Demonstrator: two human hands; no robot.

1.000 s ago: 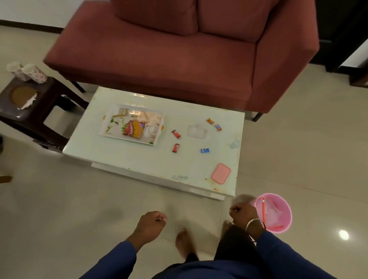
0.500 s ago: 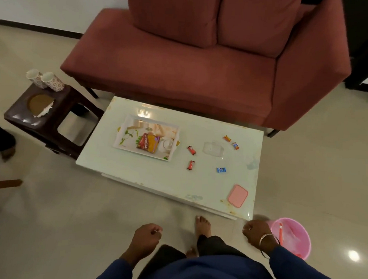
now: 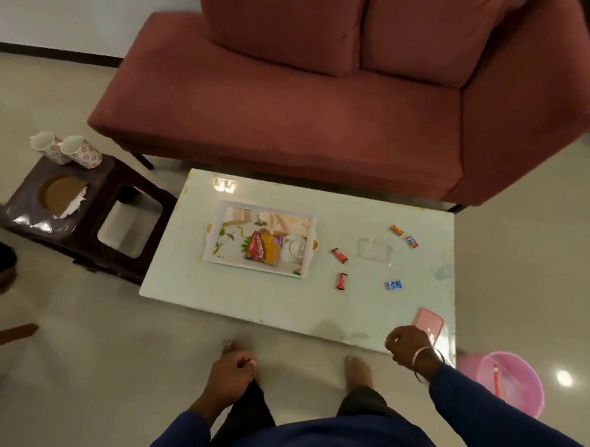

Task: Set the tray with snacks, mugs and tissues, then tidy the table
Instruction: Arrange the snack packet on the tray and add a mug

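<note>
A white floral tray (image 3: pixel 216 249) lies on the pale low table (image 3: pixel 247 296), holding an orange-red snack packet (image 3: pixel 264 252) and a small clear cup (image 3: pixel 295 249). Several small wrapped candies (image 3: pixel 340 255) are scattered to its right, beside a clear box (image 3: pixel 375 250). A pink lid (image 3: pixel 429 323) rests at the table's near right corner. Two patterned mugs (image 3: pixel 66 149) and a tissue holder (image 3: pixel 62 195) stand on the dark stool (image 3: pixel 80 217) at left. My right hand (image 3: pixel 407 344) hovers curled just beside the pink lid. My left hand (image 3: pixel 230 375) hangs loosely closed by my leg.
A red sofa (image 3: pixel 293 112) stands behind the table. A pink bin (image 3: pixel 512 381) with a red pen sits on the floor at right. Another person's foot (image 3: pixel 3 278) shows at the left edge. My bare feet stand close to the table's front edge.
I have stepped closer to the table. My right hand rose from near the pink bin to the table's near right corner by the pink lid.
</note>
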